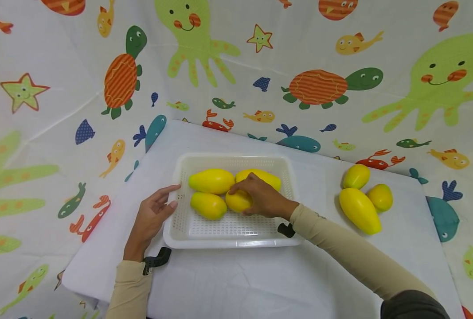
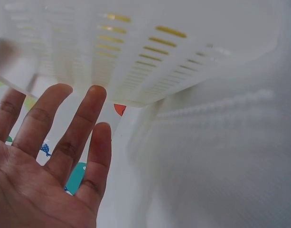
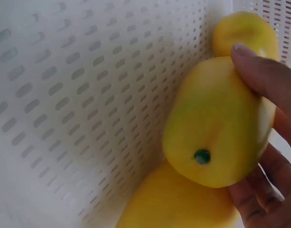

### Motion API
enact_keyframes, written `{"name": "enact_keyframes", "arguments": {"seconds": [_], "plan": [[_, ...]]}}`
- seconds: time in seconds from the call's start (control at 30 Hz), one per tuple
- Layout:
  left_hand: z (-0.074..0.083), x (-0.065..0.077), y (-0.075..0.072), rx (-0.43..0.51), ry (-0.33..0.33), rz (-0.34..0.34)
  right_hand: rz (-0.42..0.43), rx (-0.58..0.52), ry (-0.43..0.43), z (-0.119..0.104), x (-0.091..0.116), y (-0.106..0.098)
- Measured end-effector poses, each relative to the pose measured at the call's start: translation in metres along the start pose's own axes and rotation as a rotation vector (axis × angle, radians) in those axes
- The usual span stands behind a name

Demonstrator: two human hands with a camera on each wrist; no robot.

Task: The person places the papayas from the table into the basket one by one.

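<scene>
A white perforated plastic basket holds several yellow, mango-like fruits. My right hand grips one smaller yellow mango inside it, thumb on one side and fingers on the other. In the right wrist view this mango shows a green stem dot, and another mango lies against it. Two mangoes, a long one and a shorter one, lie left of my right hand; one is partly hidden behind it. My left hand has its fingers extended at the basket's left wall, holding nothing.
On the white-covered table, right of the basket, lie a large yellow mango and two smaller ones, one behind and one beside it. A patterned curtain with sea animals hangs behind the table and to the left.
</scene>
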State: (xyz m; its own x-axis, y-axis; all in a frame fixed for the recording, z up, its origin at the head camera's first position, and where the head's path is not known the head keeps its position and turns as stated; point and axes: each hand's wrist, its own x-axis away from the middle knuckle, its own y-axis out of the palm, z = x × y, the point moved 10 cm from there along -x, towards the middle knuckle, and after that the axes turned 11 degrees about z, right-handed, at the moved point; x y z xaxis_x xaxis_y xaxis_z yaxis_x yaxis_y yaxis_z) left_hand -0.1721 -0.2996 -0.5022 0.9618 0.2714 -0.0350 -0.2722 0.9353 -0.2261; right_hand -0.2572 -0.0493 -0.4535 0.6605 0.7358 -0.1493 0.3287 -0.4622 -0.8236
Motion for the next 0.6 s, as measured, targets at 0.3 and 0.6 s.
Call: {"name": "enact_keyframes", "arguments": {"seconds": [0.3,0.6], "plan": [[0.002,0.001,0.000,0.011,0.002,0.002,0.014,0.056,-0.059,-0.003,0.000,-0.001],[0.000,0.001,0.000,0.016,0.004,0.000,0.041,0.009,-0.033,-0.005,0.003,-0.016]]}}
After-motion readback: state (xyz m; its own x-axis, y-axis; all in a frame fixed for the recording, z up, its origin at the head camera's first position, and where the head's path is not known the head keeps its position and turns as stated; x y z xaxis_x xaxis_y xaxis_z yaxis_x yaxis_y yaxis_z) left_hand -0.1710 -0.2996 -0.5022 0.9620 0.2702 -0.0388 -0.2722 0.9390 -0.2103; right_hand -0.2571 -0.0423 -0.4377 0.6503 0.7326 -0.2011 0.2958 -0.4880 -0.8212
